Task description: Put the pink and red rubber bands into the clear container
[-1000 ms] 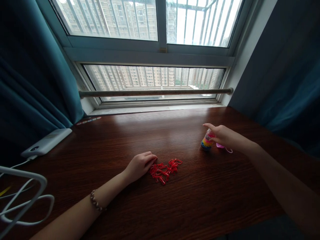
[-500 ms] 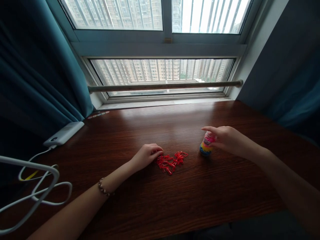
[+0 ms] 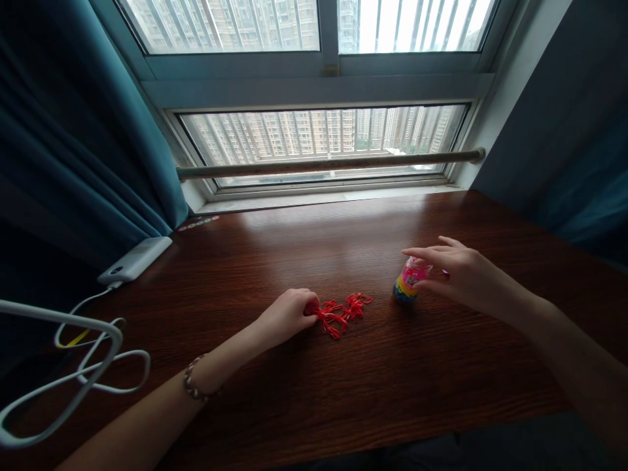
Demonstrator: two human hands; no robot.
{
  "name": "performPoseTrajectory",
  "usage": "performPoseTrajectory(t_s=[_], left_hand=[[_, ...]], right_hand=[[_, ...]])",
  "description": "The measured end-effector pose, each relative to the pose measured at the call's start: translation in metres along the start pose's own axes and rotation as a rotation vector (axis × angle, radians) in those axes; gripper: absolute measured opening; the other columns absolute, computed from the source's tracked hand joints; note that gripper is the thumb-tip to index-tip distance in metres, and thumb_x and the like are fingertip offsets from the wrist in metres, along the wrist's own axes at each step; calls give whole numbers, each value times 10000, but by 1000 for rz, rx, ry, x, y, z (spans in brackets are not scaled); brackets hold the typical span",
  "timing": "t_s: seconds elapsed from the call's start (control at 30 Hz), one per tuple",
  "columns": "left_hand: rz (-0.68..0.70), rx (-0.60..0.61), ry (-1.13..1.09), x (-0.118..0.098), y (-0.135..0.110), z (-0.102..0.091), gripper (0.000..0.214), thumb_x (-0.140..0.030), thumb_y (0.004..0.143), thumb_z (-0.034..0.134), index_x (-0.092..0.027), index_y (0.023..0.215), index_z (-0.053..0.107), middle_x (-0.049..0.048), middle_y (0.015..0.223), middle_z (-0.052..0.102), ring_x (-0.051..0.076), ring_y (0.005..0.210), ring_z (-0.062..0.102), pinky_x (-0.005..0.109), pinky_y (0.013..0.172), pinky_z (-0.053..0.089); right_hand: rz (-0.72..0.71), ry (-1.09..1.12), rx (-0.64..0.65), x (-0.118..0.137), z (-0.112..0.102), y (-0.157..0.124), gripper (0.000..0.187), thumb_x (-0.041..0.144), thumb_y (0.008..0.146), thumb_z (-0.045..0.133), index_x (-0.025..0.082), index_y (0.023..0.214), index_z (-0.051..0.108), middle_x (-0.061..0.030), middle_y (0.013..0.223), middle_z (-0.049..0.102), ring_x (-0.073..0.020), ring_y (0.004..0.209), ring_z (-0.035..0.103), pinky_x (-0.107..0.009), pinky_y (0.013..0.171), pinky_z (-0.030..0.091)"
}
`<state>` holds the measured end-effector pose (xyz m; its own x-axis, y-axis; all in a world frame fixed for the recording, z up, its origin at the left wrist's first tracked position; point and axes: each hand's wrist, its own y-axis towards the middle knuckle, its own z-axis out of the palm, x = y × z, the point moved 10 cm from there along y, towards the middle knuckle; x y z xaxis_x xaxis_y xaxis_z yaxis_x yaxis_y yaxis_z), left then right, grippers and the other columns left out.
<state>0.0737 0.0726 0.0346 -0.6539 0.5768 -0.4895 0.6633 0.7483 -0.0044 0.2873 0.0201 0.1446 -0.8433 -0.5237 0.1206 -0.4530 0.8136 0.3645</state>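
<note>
A small pile of thin red pin-shaped clips (image 3: 338, 316) lies on the brown wooden table. My left hand (image 3: 290, 314) rests at the pile's left side, with thumb and fingers pinched together on some of the clips. Off to the right stands a small clear jar (image 3: 406, 282), its contents in layers of pink, yellow and blue. My right hand (image 3: 456, 269) is held beside the jar, thumb and fingers spread around its upper right side. Whether those fingers touch the jar is hard to tell. A small pink item (image 3: 445, 272) shows between them, too small to name.
At the far left, a white power bank (image 3: 136, 260) lies near the blue curtain (image 3: 122, 131) with a white cable (image 3: 115, 353) looping toward the front. A metal rail (image 3: 333, 165) crosses the window behind the wooden table (image 3: 294, 242).
My left fingers have closed more tightly at the pile's edge. My right hand has drawn slightly to the right, its fingers more widely spread beside the jar. The view has shifted a little.
</note>
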Motion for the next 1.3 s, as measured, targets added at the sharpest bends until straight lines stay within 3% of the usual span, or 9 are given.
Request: performPoseTrajectory(t_s=[0.23, 0.43, 0.5, 0.63, 0.7, 0.83, 0.93, 1.17, 1.3], left_hand=[[25, -49, -45, 1, 1, -4, 111, -175, 719, 559, -160, 696, 667, 13, 657, 599, 113, 592, 523, 202, 556, 397], [-155, -131, -499, 18, 4, -16, 194, -303, 704, 615, -119, 759, 647, 44, 725, 663, 161, 678, 609, 227, 590, 469], [-215, -112, -684, 22, 4, -13, 228, -325, 691, 642, -110, 768, 637, 53, 719, 679, 178, 689, 633, 248, 618, 489], [-264, -136, -866, 24, 4, -14, 232, -321, 676, 674, -114, 775, 636, 33, 653, 679, 152, 606, 628, 243, 598, 496], [-255, -172, -869, 23, 5, -19, 206, -292, 667, 686, -112, 758, 643, 25, 645, 674, 133, 586, 616, 223, 579, 490], [-203, -199, -867, 12, 12, -31, 174, -239, 641, 706, -105, 733, 644, 21, 631, 665, 120, 576, 607, 214, 575, 489], [-156, -203, -919, 0, 24, -38, 179, -231, 642, 709, -102, 746, 643, 26, 616, 663, 115, 566, 603, 217, 573, 491], [-113, -181, -1074, -26, 65, -46, 214, -239, 602, 748, -94, 737, 666, 35, 629, 660, 106, 592, 607, 213, 587, 493], [-40, -134, -1035, -50, 90, -52, 217, -230, 608, 744, -91, 765, 685, 59, 672, 679, 112, 620, 617, 228, 631, 508]], right_hand=[[28, 11, -28, -1, -7, -2, 450, 289, 756, 599, 244, 1191, 494, -13, 997, 663, -176, 828, 636, -480, 1006, 298], [41, 19, -114, 0, -22, -3, 446, 338, 733, 625, 262, 1162, 526, -9, 968, 676, -210, 885, 628, -500, 992, 314], [68, 28, -206, 4, -36, -8, 399, 345, 726, 634, 272, 1111, 563, -18, 982, 672, -239, 930, 614, -506, 970, 345], [34, 105, -542, 32, -64, -30, 283, 210, 718, 648, 285, 988, 607, -27, 933, 675, -246, 909, 614, -446, 863, 454], [-84, 179, -611, 56, -53, -37, 291, 120, 713, 633, 261, 964, 597, -23, 835, 680, -210, 810, 626, -386, 775, 496], [-408, 187, -385, 111, 16, -27, 170, 91, 764, 561, 175, 908, 593, -33, 721, 663, -161, 688, 608, -311, 672, 504], [-414, 180, -345, 116, 40, -17, 119, 117, 803, 515, 166, 868, 601, -42, 703, 652, -152, 666, 604, -276, 617, 497], [-340, 229, -677, 90, -13, -33, 225, 62, 748, 581, 121, 965, 569, -29, 648, 642, -128, 594, 590, -243, 576, 483], [-312, 235, -727, 85, -9, -42, 187, 63, 750, 578, 104, 931, 567, -21, 606, 621, -112, 550, 560, -230, 544, 459]])
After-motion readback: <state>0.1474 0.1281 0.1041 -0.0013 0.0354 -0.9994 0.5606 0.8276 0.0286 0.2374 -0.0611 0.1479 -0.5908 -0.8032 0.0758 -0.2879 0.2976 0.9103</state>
